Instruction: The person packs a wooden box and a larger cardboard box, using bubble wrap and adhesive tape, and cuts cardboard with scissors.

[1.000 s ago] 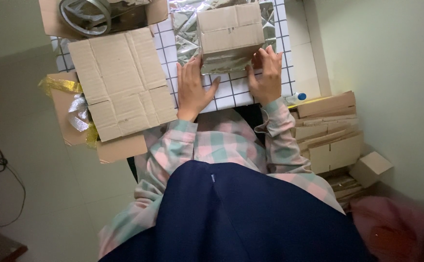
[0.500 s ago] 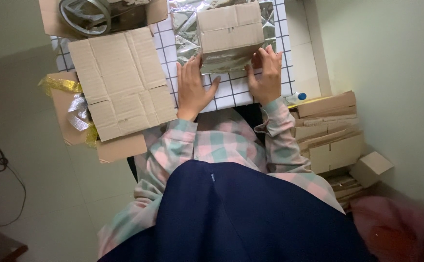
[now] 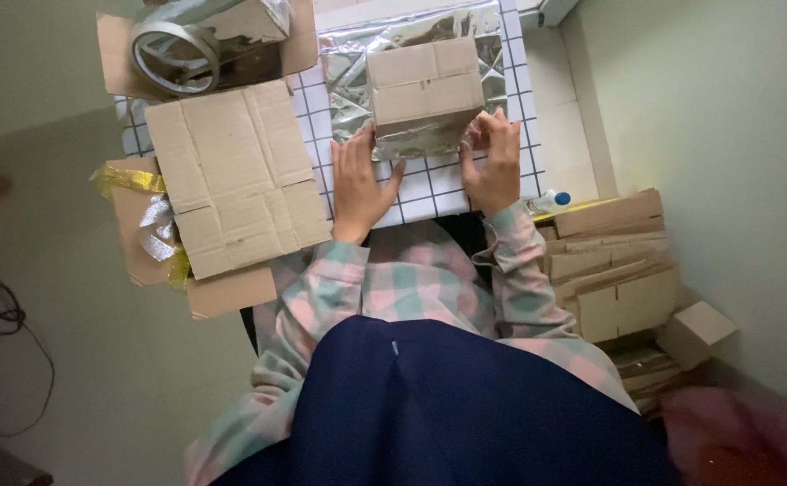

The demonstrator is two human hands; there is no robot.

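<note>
A small closed cardboard box (image 3: 425, 83) stands on a sheet of crinkled silver foil (image 3: 346, 74) laid over a white grid-patterned table (image 3: 429, 187). My left hand (image 3: 357, 183) presses the foil against the box's near left corner, fingers spread. On the near right corner my right hand (image 3: 493, 160) pinches and folds the foil edge up against the box's front face.
A flattened cardboard sheet (image 3: 236, 175) lies left of the box. Behind it an open carton (image 3: 123, 56) holds a roll of silver tape (image 3: 170, 47). Gold and silver ribbon (image 3: 141, 211) hangs at the table's left. Stacked flat cartons (image 3: 609, 261) and a bottle (image 3: 551, 200) sit right.
The view has shifted slightly, so everything sits lower in the frame. My hands have lifted the foil edge higher up the box's near face.
</note>
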